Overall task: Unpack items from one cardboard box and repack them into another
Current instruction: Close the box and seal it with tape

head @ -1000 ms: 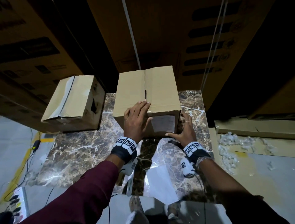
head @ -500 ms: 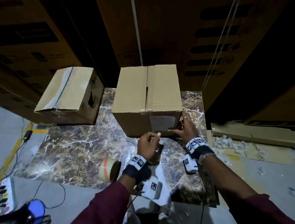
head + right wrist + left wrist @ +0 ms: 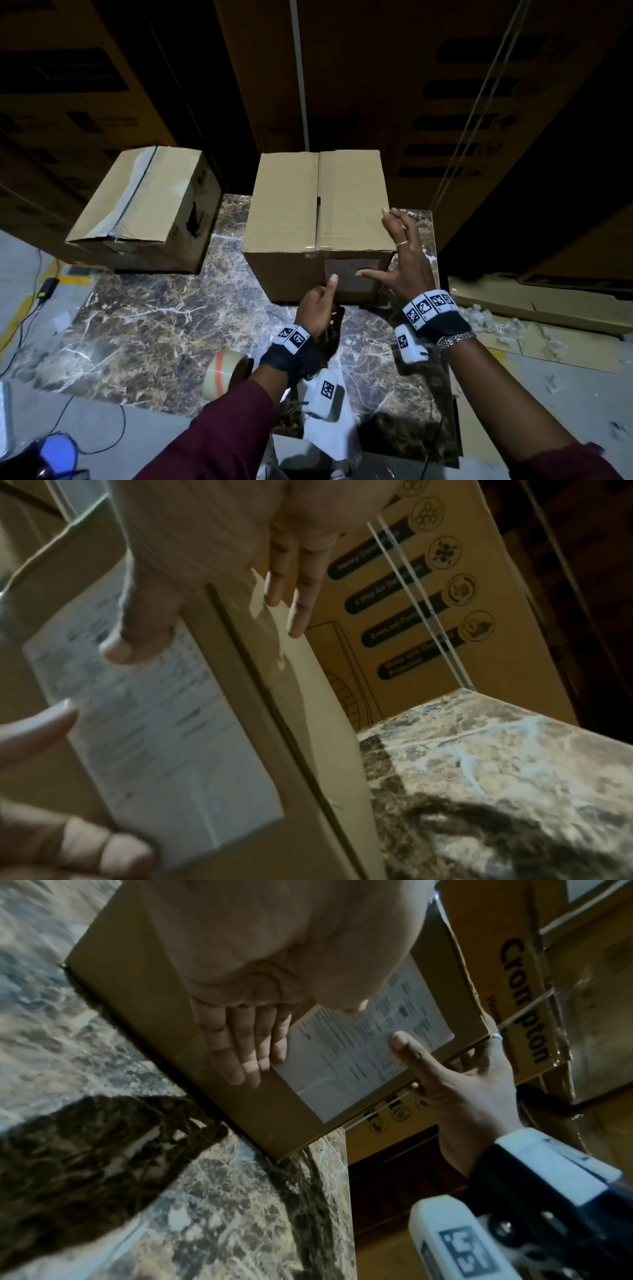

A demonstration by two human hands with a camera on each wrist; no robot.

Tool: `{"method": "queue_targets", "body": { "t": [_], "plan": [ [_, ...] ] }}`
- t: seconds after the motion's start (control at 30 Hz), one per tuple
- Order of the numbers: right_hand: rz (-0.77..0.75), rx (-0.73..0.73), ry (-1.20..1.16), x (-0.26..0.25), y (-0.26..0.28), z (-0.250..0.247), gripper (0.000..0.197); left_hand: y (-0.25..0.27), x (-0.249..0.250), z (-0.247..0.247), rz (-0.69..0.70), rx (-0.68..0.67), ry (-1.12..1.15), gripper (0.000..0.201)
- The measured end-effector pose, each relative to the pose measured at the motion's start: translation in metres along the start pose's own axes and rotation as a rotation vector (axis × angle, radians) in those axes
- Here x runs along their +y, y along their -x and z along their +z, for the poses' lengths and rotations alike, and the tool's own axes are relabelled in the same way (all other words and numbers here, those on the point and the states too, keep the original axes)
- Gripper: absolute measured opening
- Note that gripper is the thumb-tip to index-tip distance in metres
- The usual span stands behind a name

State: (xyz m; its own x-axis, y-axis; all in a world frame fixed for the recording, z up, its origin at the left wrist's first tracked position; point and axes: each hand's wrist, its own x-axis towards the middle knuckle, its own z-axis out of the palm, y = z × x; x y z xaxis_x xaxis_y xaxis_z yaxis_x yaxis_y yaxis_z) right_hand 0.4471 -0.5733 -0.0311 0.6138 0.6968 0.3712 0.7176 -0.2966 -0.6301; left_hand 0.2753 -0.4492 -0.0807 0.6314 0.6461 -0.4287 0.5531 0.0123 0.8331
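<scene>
Reaching up since half a second ago, the right hand now lays its spread fingers over the top right edge of the closed plain brown cardboard box, where before it sat low at the front right corner. Its thumb stretches straight across the white paper label on the front face, touching or nearly touching it; I cannot tell which. The left hand has shifted little and hangs just in front of that label, fingers curled into the palm and holding nothing, thumb pointing up. In the left wrist view those curled fingers lie against the label's edge.

The box stands at the back of the brown marble-patterned table, directly beyond both sets of fingers, flaps shut along the middle seam. Well to the left of the left fingers, a second, worn brown cardboard box with torn tape along its top sits at the table's back left corner, jutting past the edge. Behind the left wrist, a roll of clear tape with an orange-striped core stands on edge near the front. Large printed cartons wall off the space past the fingertips. To the right of the right hand, flattened cardboard with crumpled plastic scraps lies on the floor.
</scene>
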Motion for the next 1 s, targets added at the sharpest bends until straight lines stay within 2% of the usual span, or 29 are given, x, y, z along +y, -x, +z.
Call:
{"method": "queue_targets", "body": {
  "t": [0.13,0.27,0.33,0.5,0.7,0.77,0.83,0.87,0.93,0.97,1.0],
  "plan": [
    [-0.087,0.01,-0.049,0.011,-0.004,-0.003,0.088,0.005,0.015,0.002,0.012,0.01,-0.086,0.118],
    [-0.079,0.026,-0.128,0.014,-0.004,0.0,0.072,0.012,0.032,0.0,-0.02,0.067,-0.204,0.098],
    [-0.085,0.025,-0.124,0.012,-0.002,0.001,0.069,0.013,0.037,0.001,-0.045,0.074,-0.261,0.096],
    [-0.087,0.035,-0.096,0.009,-0.002,-0.002,0.071,0.017,0.052,0.002,-0.122,0.022,-0.308,0.109],
    [-0.093,0.029,-0.112,0.009,-0.004,-0.005,0.061,0.013,0.054,-0.003,-0.179,-0.024,-0.245,0.141],
    [-0.097,0.024,-0.119,0.009,-0.003,-0.005,0.057,0.013,0.055,-0.004,-0.173,-0.058,-0.156,0.136],
    [-0.074,0.019,-0.139,0.006,-0.001,-0.005,0.054,0.016,0.056,-0.004,-0.163,-0.087,-0.098,0.12],
    [-0.061,0.018,-0.135,0.004,0.0,-0.005,0.056,0.02,0.059,-0.004,-0.166,-0.1,-0.081,0.11],
    [-0.045,0.023,-0.076,-0.001,0.003,-0.002,0.072,0.025,0.063,-0.005,-0.17,-0.116,-0.082,0.094],
    [-0.038,0.032,-0.041,-0.003,0.004,0.0,0.081,0.029,0.065,-0.006,-0.173,-0.119,-0.09,0.094],
    [-0.024,0.046,-0.028,-0.004,0.004,0.002,0.087,0.03,0.066,-0.006,-0.175,-0.118,-0.105,0.102]
  ]
}}
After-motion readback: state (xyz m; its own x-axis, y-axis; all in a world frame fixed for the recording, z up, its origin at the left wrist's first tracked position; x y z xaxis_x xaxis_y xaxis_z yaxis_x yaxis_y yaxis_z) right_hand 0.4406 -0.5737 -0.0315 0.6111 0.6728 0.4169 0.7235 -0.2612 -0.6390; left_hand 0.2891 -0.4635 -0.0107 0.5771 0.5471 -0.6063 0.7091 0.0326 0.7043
